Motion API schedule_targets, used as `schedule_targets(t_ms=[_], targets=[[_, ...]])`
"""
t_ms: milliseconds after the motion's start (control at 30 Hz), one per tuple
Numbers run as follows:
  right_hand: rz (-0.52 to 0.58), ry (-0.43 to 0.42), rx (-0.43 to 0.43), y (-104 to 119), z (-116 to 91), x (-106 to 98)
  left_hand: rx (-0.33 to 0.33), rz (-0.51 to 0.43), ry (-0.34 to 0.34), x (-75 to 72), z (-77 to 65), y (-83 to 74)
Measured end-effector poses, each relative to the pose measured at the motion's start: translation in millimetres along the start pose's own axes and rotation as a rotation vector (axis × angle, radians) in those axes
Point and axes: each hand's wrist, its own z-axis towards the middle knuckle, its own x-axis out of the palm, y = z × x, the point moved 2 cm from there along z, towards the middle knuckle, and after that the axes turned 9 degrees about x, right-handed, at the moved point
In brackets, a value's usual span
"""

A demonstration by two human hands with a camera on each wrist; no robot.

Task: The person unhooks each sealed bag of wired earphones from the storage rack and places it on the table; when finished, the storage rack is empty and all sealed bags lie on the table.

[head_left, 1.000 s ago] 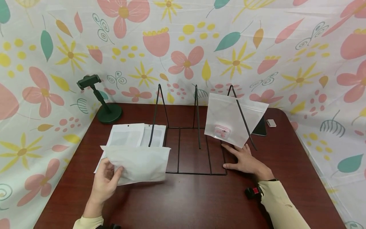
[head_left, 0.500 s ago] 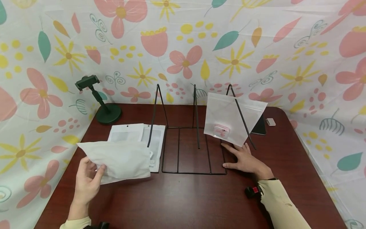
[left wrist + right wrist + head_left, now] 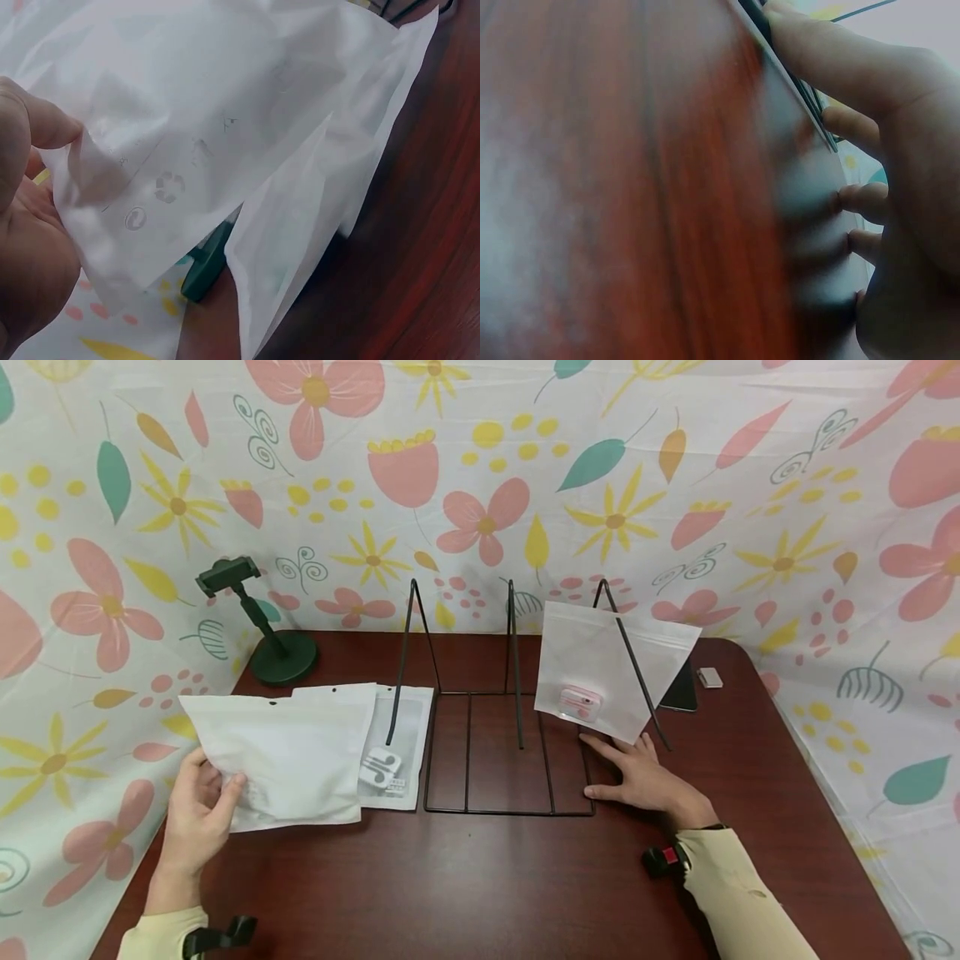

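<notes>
The left hand (image 3: 197, 806) pinches the lower left corner of a white bag (image 3: 281, 758); the bag extends right of the grip, over two flat pouches (image 3: 397, 739). The right hand (image 3: 645, 779) rests flat, fingers straight, at the rack (image 3: 510, 752) corner, beneath a leaning bag (image 3: 600, 668).

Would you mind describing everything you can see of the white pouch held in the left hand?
The white pouch is a flat, frosted, translucent plastic bag, roughly rectangular, with a small hang hole near its top edge. The left wrist view shows faint grey recycling-type marks printed on it. The left hand pinches its lower left corner, thumb on top. It is held tilted over the dark wooden table, overlapping other pouches lying beside the black wire rack. Its contents cannot be made out.
</notes>
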Motion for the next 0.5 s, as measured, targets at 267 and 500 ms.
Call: schedule_targets(t_ms=[267,500], targets=[[0.008,0.022,0.016,-0.5,0.5,-0.1,-0.048,0.169,0.025,-18.7,3.2,11.8],[0.006,0.025,0.016,-0.4,0.5,0.3,-0.156,0.235,0.082,-35.4,13.1,21.1]])
